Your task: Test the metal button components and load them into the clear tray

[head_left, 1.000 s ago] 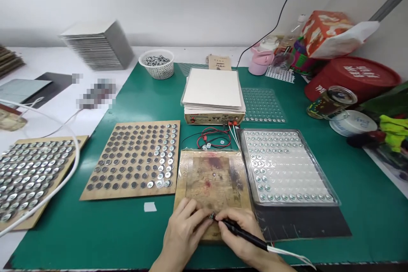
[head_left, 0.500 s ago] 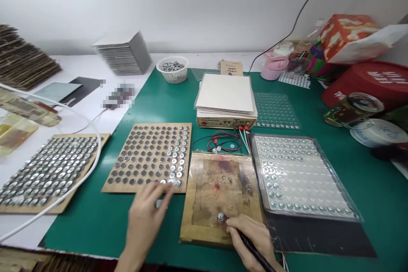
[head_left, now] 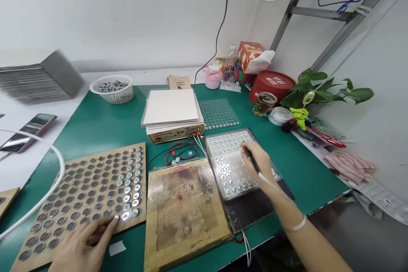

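Evidently, in the head view, work stood partway. The right hand (head_left: 262, 163) was wrapped round a black pen-like tool (head_left: 254, 162) above the partly filled plastic tray (head_left: 236, 168). The left hand (head_left: 81, 242) was at the board's (head_left: 143, 195) near edge, its pinch unclear; silver discs (head_left: 126, 216) lay right of it, many dark discs (head_left: 86, 211) beyond.

A pale wall (head_left: 134, 17) rises behind the green-topped table (head_left: 310, 174), with grey metal framing (head_left: 318, 13) at right.
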Demonstrator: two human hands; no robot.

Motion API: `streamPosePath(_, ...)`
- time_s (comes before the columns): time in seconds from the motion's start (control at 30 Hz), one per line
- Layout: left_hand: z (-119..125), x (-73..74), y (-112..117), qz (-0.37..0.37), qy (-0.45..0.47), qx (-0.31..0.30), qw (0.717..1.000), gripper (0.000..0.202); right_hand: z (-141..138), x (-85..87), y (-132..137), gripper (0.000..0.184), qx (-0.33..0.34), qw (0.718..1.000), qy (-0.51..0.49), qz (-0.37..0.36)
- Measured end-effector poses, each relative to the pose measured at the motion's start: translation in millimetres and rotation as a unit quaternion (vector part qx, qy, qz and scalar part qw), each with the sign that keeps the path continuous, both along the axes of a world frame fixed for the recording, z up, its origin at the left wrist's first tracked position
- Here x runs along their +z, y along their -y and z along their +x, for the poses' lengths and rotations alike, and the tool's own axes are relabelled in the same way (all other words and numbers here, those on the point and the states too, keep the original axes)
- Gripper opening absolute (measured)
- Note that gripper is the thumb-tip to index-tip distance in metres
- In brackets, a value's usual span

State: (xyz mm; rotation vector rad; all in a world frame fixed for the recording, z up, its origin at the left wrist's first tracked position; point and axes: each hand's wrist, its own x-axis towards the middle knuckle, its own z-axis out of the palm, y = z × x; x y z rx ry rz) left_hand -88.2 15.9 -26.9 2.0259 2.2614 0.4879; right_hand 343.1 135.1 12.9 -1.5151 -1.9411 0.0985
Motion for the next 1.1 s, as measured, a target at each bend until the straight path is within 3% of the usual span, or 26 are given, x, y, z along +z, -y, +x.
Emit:
streamPosePath(0.1, 9, 12.6, -10, -0.057, 0.091, 0.086, 0.99, 0.034, 36, -2.1, -39, 0.019, -0.023, 0.999, 0.029, 0.002)
streamPosePath(0.23, 32, 19.1, -6, 0.024, 0.106, 0.116, 0.987, 0.036, 42, -11.7, -46, 0.022, 0.011, 0.998, 0.066, -0.004)
streamPosePath(0.3, 55, 16.9, 1, 0.055, 0.156, 0.062, 0.984, 0.035, 41, -13.9, -44, 0.025, 0.023, 0.997, 0.074, -0.005)
streamPosePath(0.43, 113, 6.0, 14, 0.018, 0.234, -0.146, 0.961, 0.02, 48, -11.9, -47, 0.026, 0.033, 0.997, 0.076, -0.01)
streamPosePath(0.53, 141, -1.3, 19, 0.004, 0.202, -0.2, 0.959, 0.017, 46, -3.2, -43, 0.026, 0.02, 0.997, 0.074, -0.003)
streamPosePath(0.6, 147, -3.9, 19, 0.011, 0.18, -0.197, 0.964, 0.015, 29, 4.2, -27, 0.025, -0.03, 0.999, 0.021, 0.018)
streamPosePath(0.67, 147, -4.9, 19, 0.011, 0.172, -0.2, 0.965, 0.013, -2, 8.4, 2, 0.021, -0.054, 0.994, -0.095, -0.003)
streamPosePath(0.7, 147, -5.1, 19, 0.011, 0.169, -0.203, 0.964, 0.012, -21, 8.1, 19, 0.018, -0.018, 0.985, -0.165, -0.049)
streamPosePath(0.77, 145, -5.0, 18, 0.013, 0.164, -0.206, 0.965, 0.012, -60, 1.8, 55, 0.013, 0.148, 0.949, -0.201, -0.193)
streamPosePath(0.87, 146, -4.7, 17, 0.016, 0.16, -0.202, 0.966, 0.012, -100, -16.0, 91, 0.012, 0.232, 0.912, -0.21, -0.265)
streamPosePath(0.97, 146, -4.6, 17, 0.008, 0.166, -0.197, 0.966, 0.011, -110, -29.5, 99, 0.013, 0.232, 0.908, -0.191, -0.293)
streamPosePath(1.1, 149, -4.3, 16, 0.013, 0.179, -0.188, 0.966, 0.011, -106, -31.5, 93, 0.013, 0.244, 0.911, -0.163, -0.288)
